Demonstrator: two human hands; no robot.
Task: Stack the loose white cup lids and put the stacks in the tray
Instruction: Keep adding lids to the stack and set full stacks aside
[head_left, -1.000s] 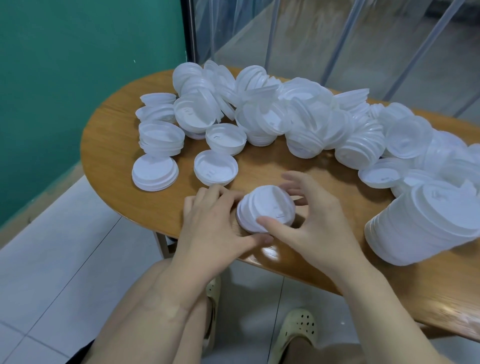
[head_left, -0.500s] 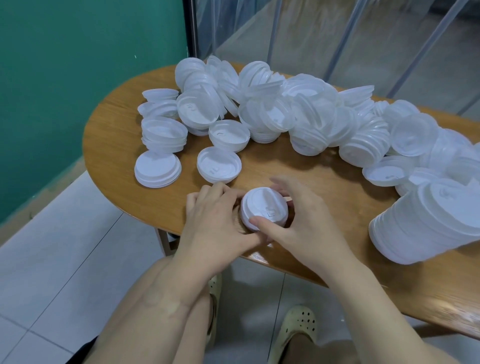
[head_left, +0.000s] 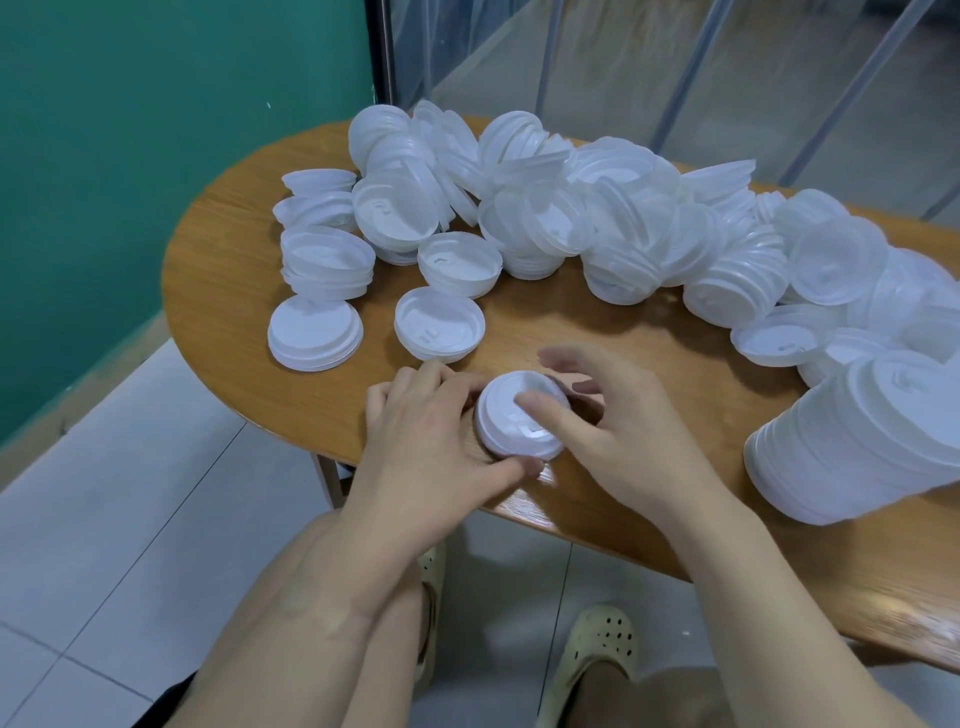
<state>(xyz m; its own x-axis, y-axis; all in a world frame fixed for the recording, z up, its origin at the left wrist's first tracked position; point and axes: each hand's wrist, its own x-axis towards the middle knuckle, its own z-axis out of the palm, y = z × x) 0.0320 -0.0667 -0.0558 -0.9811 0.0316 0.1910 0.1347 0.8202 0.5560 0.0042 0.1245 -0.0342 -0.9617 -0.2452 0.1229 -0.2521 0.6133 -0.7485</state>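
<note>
Fingers (head_left: 415, 384) of the left hand (head_left: 431, 441) curled round a short lid stack (head_left: 519, 421), thumb under its near rim; right hand (head_left: 618, 431) loosely spread, thumb pressed on top. Stack near the table (head_left: 223, 322) edge. Beyond the fingers, loose lids (head_left: 519, 208); right of them, a long stack (head_left: 862, 441) lying sideways

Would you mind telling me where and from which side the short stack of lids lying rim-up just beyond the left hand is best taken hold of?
Grip the short rim-up stack by its outer wall, coming from above with thumb and fingers on opposite sides. It sits flat on the table with bare wood showing around it, so a hand can probably close round the rim without nudging its neighbours.
</note>
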